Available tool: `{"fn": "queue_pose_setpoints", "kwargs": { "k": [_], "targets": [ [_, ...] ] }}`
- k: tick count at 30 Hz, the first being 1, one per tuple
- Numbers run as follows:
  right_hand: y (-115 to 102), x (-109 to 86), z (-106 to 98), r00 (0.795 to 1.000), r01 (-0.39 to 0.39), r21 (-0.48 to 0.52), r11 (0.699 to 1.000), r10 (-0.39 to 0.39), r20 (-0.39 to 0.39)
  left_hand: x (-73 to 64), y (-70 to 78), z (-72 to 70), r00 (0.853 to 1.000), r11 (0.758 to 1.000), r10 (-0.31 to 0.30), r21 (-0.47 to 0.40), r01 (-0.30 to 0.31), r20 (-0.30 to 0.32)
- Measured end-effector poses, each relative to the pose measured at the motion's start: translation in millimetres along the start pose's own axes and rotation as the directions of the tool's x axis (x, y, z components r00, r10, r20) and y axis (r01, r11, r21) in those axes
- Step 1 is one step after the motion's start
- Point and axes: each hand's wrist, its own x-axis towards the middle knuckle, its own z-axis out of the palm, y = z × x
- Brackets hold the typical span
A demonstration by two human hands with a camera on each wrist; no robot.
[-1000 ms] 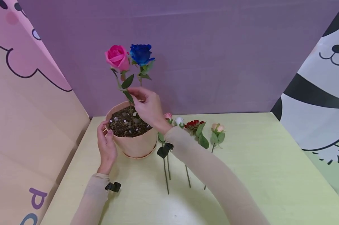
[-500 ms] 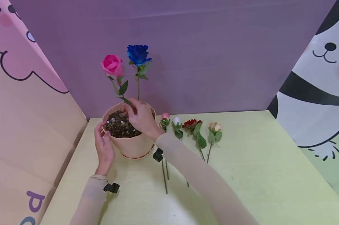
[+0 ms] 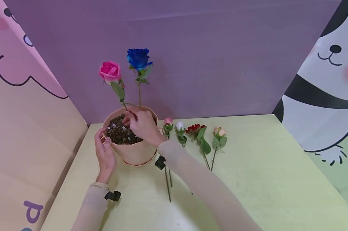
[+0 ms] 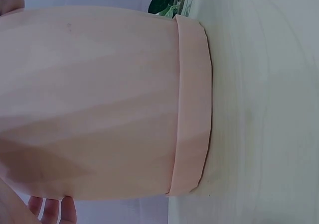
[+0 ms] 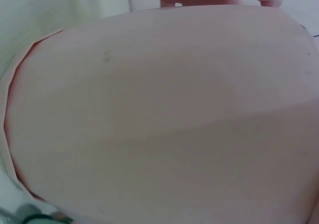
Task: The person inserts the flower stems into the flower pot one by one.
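Fingers pinching pink rose, upward (leaning left)

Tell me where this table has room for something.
Bare table stretches right of the peach flower, toward the panda print. Another free patch lies between the left sleeve and the stems. It's crowded between pot and peach flower, where other flowers lie.

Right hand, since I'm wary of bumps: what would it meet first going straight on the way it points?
Probably the soil inside the pot, since the right hand seems angled down over it; its height above is hard to judge.
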Motion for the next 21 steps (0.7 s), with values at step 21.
{"fn": "queue_pose_setpoints", "kwargs": {
  "k": [21],
  "targets": [
    [0.5, -7.8, 1.0, 0.951, 0.100, 0.127, 0.987, -0.057, -0.305, -1.5, -0.9, 0.6, 1.000, 0.999, 0.029, -0.016, -0.029, 0.000]
  ]
}}
